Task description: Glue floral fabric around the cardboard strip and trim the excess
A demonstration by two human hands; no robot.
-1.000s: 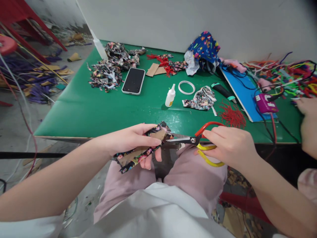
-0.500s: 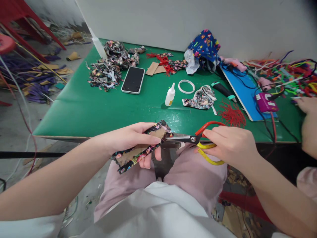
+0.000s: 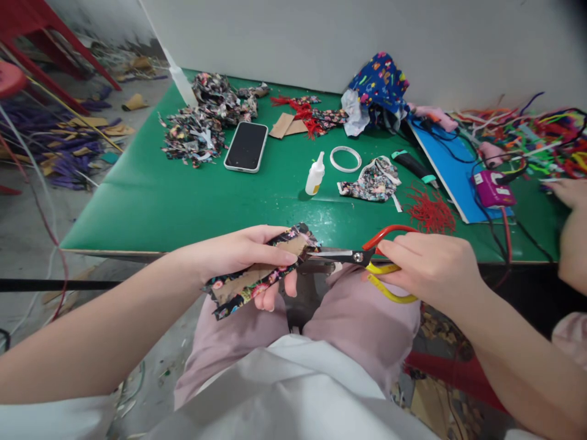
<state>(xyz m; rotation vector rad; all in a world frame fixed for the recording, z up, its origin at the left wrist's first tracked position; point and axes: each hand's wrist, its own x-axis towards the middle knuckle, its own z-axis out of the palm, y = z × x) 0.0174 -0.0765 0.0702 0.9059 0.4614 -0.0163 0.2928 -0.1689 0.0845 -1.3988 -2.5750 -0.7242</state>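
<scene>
A cardboard strip edged with dark floral fabric (image 3: 250,282) is gripped in my left hand (image 3: 257,253), thumb on top and fingers beneath. My right hand (image 3: 424,263) is closed on scissors (image 3: 358,256) with red and yellow handles. Their blades meet the fabric at the strip's right end, near my left thumb; the blade tips are partly hidden there. Both hands are at the front edge of the green table (image 3: 183,208). Beyond them a small white glue bottle (image 3: 314,176) stands upright, beside a white ring (image 3: 345,159) and a floral fabric piece (image 3: 373,180).
A phone (image 3: 246,146) and floral scraps (image 3: 197,134) lie at the left. Blue patterned cloth (image 3: 378,85), a cutter (image 3: 414,168), red threads (image 3: 431,209), a blue board (image 3: 447,165) and a purple box (image 3: 493,189) are right. Another person's hand (image 3: 568,192) rests at the far right.
The strip's lower left end has shifted slightly left. The scissors and my right hand have barely moved, and the blades remain at the strip's right end.
</scene>
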